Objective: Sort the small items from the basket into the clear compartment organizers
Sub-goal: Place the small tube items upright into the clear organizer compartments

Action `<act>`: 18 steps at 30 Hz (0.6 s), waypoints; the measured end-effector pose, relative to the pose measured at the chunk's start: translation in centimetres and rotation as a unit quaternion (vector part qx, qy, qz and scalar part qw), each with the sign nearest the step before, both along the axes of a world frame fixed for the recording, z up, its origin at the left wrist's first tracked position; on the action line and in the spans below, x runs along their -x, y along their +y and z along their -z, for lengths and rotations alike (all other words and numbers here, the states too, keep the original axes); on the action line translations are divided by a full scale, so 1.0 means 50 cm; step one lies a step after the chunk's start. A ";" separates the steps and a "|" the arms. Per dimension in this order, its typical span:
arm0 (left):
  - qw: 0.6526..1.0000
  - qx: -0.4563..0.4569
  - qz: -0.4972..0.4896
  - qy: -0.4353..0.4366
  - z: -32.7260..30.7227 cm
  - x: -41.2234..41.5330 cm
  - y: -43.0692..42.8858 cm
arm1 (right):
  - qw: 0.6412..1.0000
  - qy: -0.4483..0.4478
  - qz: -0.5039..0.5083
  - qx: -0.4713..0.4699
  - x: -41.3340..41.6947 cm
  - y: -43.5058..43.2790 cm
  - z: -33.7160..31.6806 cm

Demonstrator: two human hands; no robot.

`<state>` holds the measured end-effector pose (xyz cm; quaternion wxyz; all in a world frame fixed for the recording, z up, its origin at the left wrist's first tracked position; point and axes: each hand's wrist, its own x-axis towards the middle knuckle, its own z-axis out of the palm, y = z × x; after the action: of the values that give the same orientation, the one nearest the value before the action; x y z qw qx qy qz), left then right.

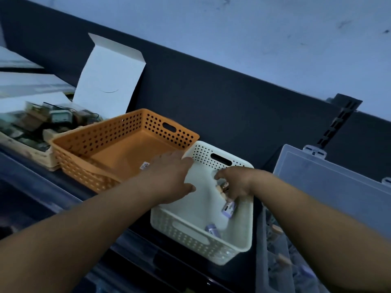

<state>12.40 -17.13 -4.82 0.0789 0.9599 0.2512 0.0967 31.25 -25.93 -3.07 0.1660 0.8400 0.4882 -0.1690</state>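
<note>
The small pieces (224, 188) are inside the white basket (249, 240), and my right hand (239, 182) has its fingers (220, 176) curled around them; what they are exactly I cannot tell. A purple item (228, 208) lies just below these fingers. I would lift straight up with a tight pinch so that nothing drops, then go to the clear organizer (330, 187), to the right of the fingers. My left hand (171, 176) rests with straight fingers on the basket's left rim, which I think steadies it. An orange basket (84, 140) stands beyond.

white basket (243, 229): matt perforated plastic | orange basket (118, 132): same | organizer lid (330, 178): clear smooth plastic | box flap (110, 77): white card
</note>
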 end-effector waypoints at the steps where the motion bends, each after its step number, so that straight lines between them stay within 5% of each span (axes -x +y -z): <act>1: 1.000 0.005 0.005 -0.004 0.001 0.002 0.001 | 1.000 0.008 0.007 -0.004 -0.003 0.005 0.004; 18: 1.000 -0.002 0.011 0.002 0.001 0.003 0.000 | 0.994 0.060 -0.015 -0.086 -0.002 0.016 0.026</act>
<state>12.24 -17.14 -4.86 0.0776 0.9629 0.2405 0.0944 31.33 -25.15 -4.40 0.0665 0.8321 0.5224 -0.1739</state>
